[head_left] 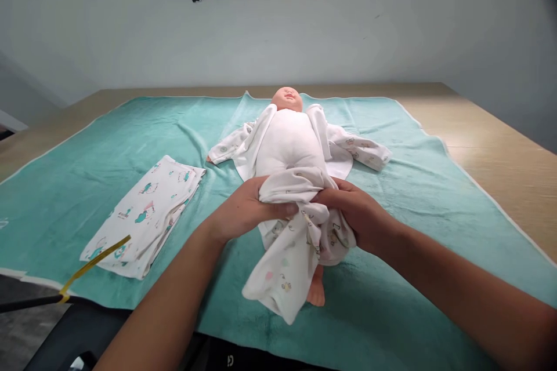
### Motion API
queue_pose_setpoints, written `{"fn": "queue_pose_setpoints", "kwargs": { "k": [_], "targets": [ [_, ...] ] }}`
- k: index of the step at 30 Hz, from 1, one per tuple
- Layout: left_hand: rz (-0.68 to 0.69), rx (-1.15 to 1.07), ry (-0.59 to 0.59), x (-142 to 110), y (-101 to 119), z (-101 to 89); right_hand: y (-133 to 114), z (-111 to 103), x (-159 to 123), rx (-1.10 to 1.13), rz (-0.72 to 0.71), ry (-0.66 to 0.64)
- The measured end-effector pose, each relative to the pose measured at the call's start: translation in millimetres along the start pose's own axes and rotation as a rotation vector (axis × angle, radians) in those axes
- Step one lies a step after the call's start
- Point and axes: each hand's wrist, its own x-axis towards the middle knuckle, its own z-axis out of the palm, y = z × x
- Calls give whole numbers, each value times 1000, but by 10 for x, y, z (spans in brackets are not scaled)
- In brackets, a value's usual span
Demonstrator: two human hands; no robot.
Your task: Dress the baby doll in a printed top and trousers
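Note:
A baby doll [289, 139] lies on its back with its head toward the wall. Its arms are in a printed white jacket [365, 151] that hangs open at the front, over a plain white torso. Around the doll's legs are bunched white baby pants [282, 278] with a small print. My left hand [250, 206] grips the pants' gathered cloth from the left, thumb on top. From the right, my right hand [354, 208] holds the same cloth, its fingertips partly hidden in the folds. One bare doll foot [317, 288] shows below; the other is hidden.
A folded white printed cloth [148, 208] lies left of the doll. Beneath everything is a teal blanket [391, 301] spread over a wooden table [491, 156]. A yellow tie [93, 261] on a black cable sticks up at the lower left. Behind stands a grey wall.

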Motion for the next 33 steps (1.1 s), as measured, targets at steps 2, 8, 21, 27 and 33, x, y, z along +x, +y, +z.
{"fn": "queue_pose_setpoints", "kwargs": {
  "k": [2,8,21,27,33],
  "targets": [
    [34,-116,40,19,-56,2,-3,-10,4,30,3,-23],
    [62,-351,54,68,-137,60,32,-88,21,66,-13,-91],
    [35,-426,123,53,-144,134,-71,-52,5,-282,62,-207],
    [5,-225,-53,18,-57,107,43,-49,40,81,-49,-52],
    [-22,-312,39,12,-102,119,17,13,33,74,-71,-94]
  ]
}}
